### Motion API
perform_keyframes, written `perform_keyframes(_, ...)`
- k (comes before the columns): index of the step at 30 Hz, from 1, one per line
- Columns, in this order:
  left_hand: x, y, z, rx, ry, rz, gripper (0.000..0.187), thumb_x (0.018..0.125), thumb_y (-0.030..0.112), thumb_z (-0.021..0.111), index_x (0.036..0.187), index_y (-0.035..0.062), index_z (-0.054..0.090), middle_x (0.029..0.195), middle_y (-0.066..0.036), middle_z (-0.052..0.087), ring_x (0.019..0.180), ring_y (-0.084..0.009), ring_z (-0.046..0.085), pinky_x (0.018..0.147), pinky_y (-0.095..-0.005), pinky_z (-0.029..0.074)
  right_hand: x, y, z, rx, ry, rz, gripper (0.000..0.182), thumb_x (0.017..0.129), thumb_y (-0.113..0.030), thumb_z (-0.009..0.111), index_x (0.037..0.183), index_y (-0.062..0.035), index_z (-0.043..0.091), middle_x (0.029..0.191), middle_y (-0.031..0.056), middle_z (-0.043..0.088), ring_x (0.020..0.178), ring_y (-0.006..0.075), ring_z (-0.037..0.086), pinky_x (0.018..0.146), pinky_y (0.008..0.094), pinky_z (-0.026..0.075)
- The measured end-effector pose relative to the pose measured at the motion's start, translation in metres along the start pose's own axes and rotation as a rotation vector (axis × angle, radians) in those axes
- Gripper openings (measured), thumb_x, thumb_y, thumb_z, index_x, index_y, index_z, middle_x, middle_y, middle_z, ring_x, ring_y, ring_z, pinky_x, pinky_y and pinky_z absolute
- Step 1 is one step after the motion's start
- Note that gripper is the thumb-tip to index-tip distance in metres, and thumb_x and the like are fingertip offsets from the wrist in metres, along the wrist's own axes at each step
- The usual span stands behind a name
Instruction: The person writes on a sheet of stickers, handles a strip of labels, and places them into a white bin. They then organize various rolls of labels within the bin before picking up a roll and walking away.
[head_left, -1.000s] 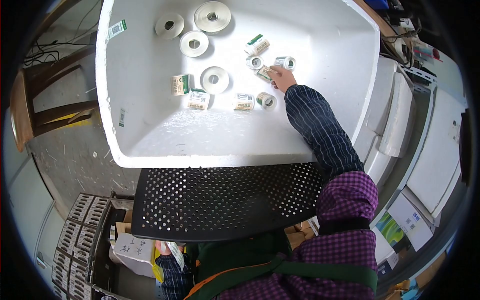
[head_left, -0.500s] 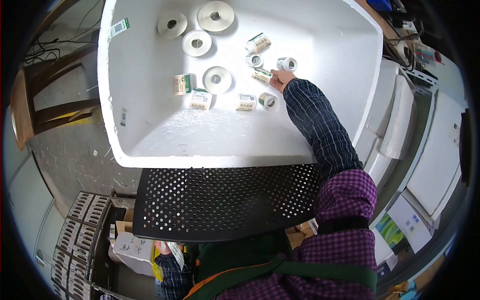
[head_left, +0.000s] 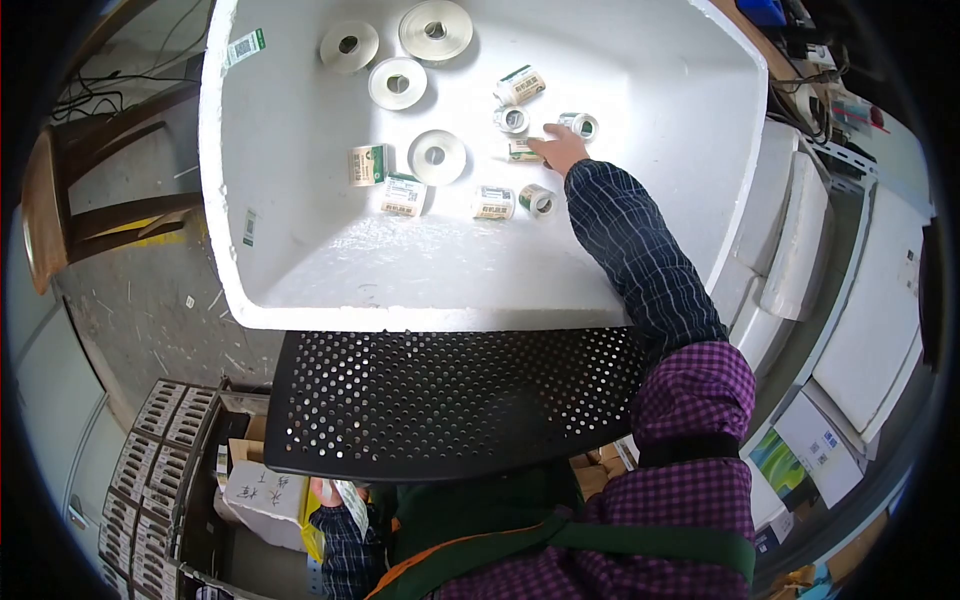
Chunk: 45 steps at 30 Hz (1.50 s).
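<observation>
Inside a white foam box (head_left: 440,318), my right hand (head_left: 563,150) reaches in from the right. Its fingers are apart, with one fingertip at the right end of a small label roll (head_left: 522,150). Close by are a label roll (head_left: 583,126) just behind the hand, a roll standing on end (head_left: 512,120) and a tilted roll (head_left: 519,86). Nearer me lie two more small rolls, one label roll (head_left: 494,202) and another (head_left: 537,200). Low at the left, my left hand (head_left: 326,491) is partly hidden and closed on a printed label strip (head_left: 352,505).
Several flat label rolls (head_left: 437,158) lie in the box's left half, beside small printed rolls (head_left: 367,165). A black perforated chair seat (head_left: 460,400) is between me and the box. Stacked cartons (head_left: 150,470) stand lower left, a wooden chair (head_left: 50,210) at left.
My right hand has moved slightly left over the small roll, and its fingers have spread from a pinch at the roll's end. The view has shifted slightly. My left hand stays put.
</observation>
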<state>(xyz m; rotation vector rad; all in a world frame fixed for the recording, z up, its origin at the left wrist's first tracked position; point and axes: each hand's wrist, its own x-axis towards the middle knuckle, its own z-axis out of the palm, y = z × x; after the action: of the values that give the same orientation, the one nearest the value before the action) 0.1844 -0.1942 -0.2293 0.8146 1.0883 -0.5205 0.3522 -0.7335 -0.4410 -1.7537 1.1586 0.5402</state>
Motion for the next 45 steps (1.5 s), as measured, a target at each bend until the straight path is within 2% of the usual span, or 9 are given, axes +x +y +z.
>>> perform_keyframes(8,-0.006,0.0,0.011,0.041,0.063,0.039,0.048,0.085,0.032,0.051,0.121,0.0006,0.049,0.113,-0.015,0.057,0.097,-0.0276,0.06,0.081,-0.0423,0.053,0.0,-0.009,0.017,0.8,-0.114,0.305,0.029,0.084,-0.013,0.06,0.104,0.0073,0.053,0.089,0.0139,0.058,0.069,0.0177,0.059,0.069,0.0267,0.055)
perform_keyframes(10,-0.008,0.0,0.02,0.011,-0.112,0.071,0.042,0.087,0.03,0.05,0.117,0.0004,0.051,0.111,-0.014,0.059,0.097,-0.0271,0.059,0.082,-0.0421,0.052,0.054,0.048,0.024,0.148,-0.263,-0.731,0.026,0.083,-0.009,0.058,0.103,0.0068,0.056,0.091,0.0157,0.058,0.067,0.016,0.06,0.065,0.026,0.055)
perform_keyframes(11,-0.008,0.0,0.018,0.009,-0.113,0.073,0.042,0.087,0.03,0.05,0.117,0.0004,0.051,0.111,-0.014,0.059,0.097,-0.0271,0.059,0.082,-0.0421,0.052,0.037,0.03,0.022,0.147,-0.263,-0.733,0.026,0.083,-0.009,0.058,0.103,0.0068,0.056,0.091,0.0157,0.058,0.067,0.016,0.06,0.065,0.026,0.055)
perform_keyframes(13,-0.006,0.0,0.011,0.032,-0.029,0.048,0.04,0.087,0.028,0.051,0.115,-0.0001,0.052,0.109,-0.013,0.06,0.095,-0.0257,0.06,0.081,-0.0405,0.052,-0.022,-0.027,0.018,0.546,-0.176,0.079,0.025,0.08,-0.009,0.058,0.103,0.0018,0.061,0.091,0.0144,0.061,0.069,0.015,0.06,0.063,0.0259,0.053)
perform_keyframes(25,-0.004,-0.008,-0.001,0.069,0.04,0.122,0.046,0.083,0.031,0.052,0.118,0.0003,0.051,0.107,-0.014,0.061,0.092,-0.0267,0.063,0.078,-0.0415,0.054,-0.021,-0.019,0.035,-0.604,0.198,-0.511,0.031,0.077,-0.029,0.06,0.096,-0.0059,0.068,0.078,0.0146,0.064,0.068,0.0263,0.059,0.069,0.0335,0.046)
perform_keyframes(29,-0.006,-0.007,0.007,0.026,-0.016,0.126,0.037,0.089,0.027,0.047,0.114,-0.001,0.053,0.106,-0.014,0.061,0.091,-0.027,0.062,0.077,-0.0408,0.055,-0.004,-0.017,0.032,-0.583,0.057,-0.305,0.031,0.08,-0.03,0.058,0.09,-0.0019,0.067,0.079,0.0121,0.065,0.072,0.0249,0.062,0.068,0.0352,0.051)
perform_keyframes(32,-0.006,-0.006,0.008,-0.001,0.019,0.073,0.038,0.089,0.027,0.048,0.114,-0.0007,0.053,0.106,-0.014,0.061,0.092,-0.0275,0.062,0.077,-0.0415,0.055,-0.001,-0.014,0.027,0.082,-0.197,0.12,0.025,0.084,-0.023,0.059,0.077,0.0012,0.061,0.061,0.0008,0.049,0.052,0.01,0.047,0.043,0.0236,0.04)
perform_keyframes(35,-0.006,-0.005,0.006,-0.03,-0.004,0.063,0.038,0.089,0.027,0.048,0.115,-0.0005,0.052,0.107,-0.015,0.061,0.092,-0.0276,0.062,0.078,-0.0417,0.055,-0.013,-0.021,0.026,0.27,-0.155,0.343,0.024,0.086,-0.02,0.057,0.083,0.0032,0.061,0.059,-0.0023,0.045,0.047,0.0056,0.04,0.042,0.0214,0.037)
perform_keyframes(45,-0.003,-0.007,-0.003,-0.064,0.001,0.048,0.042,0.087,0.028,0.047,0.119,0.0007,0.05,0.11,-0.014,0.059,0.094,-0.0267,0.062,0.08,-0.0409,0.054,-0.011,-0.02,0.022,0.526,-0.292,0.446,0.021,0.087,-0.019,0.059,0.081,0.0014,0.059,0.052,-0.0044,0.041,0.041,0.0035,0.03,0.038,0.0192,0.032)
